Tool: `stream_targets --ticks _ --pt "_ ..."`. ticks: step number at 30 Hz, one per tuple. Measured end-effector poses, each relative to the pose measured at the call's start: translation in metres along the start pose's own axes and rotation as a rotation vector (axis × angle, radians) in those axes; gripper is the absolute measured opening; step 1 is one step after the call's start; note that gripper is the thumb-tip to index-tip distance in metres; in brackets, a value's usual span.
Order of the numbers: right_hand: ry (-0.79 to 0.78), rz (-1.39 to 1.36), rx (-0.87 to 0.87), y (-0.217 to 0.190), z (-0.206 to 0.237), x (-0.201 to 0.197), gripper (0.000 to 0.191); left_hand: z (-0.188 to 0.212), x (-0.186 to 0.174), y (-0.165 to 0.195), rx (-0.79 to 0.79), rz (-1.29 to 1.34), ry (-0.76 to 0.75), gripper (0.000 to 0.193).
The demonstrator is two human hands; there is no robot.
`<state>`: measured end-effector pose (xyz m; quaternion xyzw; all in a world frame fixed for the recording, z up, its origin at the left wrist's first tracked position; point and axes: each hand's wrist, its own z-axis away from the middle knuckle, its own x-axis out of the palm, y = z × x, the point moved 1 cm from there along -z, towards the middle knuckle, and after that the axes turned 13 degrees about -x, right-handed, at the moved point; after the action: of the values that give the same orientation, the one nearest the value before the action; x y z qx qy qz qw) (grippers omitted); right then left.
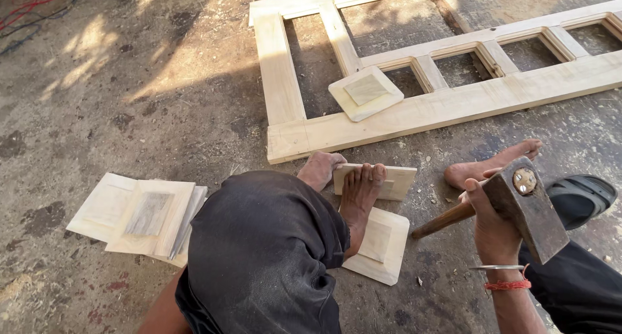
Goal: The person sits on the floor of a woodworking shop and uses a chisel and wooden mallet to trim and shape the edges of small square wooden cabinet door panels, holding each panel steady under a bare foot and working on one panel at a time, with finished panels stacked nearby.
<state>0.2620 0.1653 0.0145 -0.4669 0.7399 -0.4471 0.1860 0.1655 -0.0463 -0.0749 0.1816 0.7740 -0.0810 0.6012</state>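
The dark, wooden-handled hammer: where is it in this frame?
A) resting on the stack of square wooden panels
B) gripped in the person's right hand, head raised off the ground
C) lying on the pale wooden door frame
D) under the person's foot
B: the right hand holds the dark, wooden-handled hammer near its head, above the concrete floor.

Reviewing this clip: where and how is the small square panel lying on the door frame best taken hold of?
Probably by its thin outer edges, pinched from above. The square panel lies flat across the door frame, with one corner jutting over an opening, so fingers could slip under there. Its raised centre offers no grip. The right hand holds a hammer.
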Motion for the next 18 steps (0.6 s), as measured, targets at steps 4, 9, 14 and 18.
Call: stream_targets --ticks 4,9,14,18 --pt "-0.004 0.020 -0.012 -0.003 -0.002 0.002 0.031 -0.004 0.004 -0.001 -0.010 0.082 0.001 0.086" --pt "-0.028 0.119 0.001 -0.006 -0.001 0.002 0.029 -0.004 0.006 0.002 -0.024 0.137 0.007 0.086" --pt "-0.035 0.046 0.004 -0.008 0.001 0.006 0.029 -0.011 0.012 0.004 -0.056 0.172 0.049 0.088" --pt "-0.039 0.044 0.038 -0.008 0.002 0.006 0.034 -0.022 0.023 0.007 -0.092 0.140 0.028 0.089"
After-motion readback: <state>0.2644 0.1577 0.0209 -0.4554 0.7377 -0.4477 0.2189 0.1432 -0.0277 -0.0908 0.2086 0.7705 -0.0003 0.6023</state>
